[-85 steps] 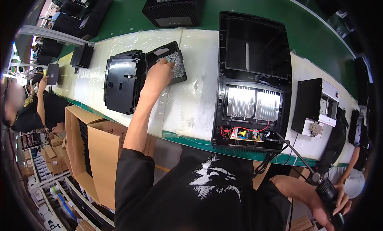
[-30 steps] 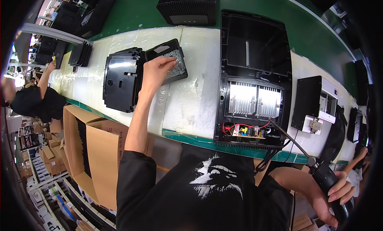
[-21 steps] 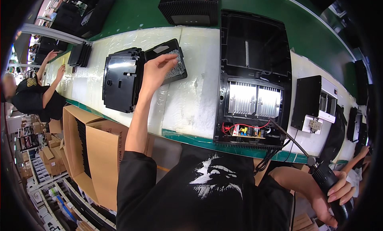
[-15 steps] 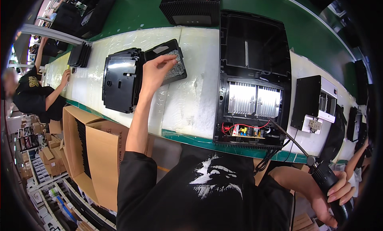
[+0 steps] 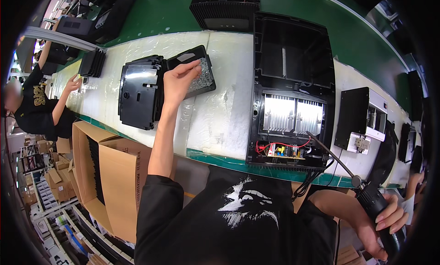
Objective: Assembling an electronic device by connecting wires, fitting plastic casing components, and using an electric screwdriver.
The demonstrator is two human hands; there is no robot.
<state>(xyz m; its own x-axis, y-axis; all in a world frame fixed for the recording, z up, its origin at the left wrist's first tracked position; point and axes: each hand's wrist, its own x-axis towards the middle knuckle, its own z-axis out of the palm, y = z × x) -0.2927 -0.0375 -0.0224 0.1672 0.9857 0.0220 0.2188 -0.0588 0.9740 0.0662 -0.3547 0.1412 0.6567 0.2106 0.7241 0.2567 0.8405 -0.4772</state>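
My left hand (image 5: 179, 84) is over a black tray (image 5: 187, 58) of small silver screws (image 5: 205, 77). Its thumb and fingertips are pinched together; whatever is between them is too small to make out. At the lower right, my right hand (image 5: 389, 219) grips a black electric screwdriver (image 5: 372, 198). The tool's long thin shaft slants up and left, its tip appearing over the lower right of an open black housing (image 5: 293, 88). Inside that housing sit silver finned heat sinks (image 5: 293, 114) and a circuit board (image 5: 286, 150) with red wires.
A stack of black panels (image 5: 140, 93) lies left of the tray. Another finned black unit (image 5: 224, 15) stands at the back, and a black-and-white device (image 5: 362, 114) on the right. A cardboard box (image 5: 117, 182) is below the bench edge. A co-worker (image 5: 36, 104) works at far left.
My left hand has barely shifted over the screws. The screwdriver tip is slightly higher. The finned unit at the back has moved a little right, and the co-worker's arms have moved.
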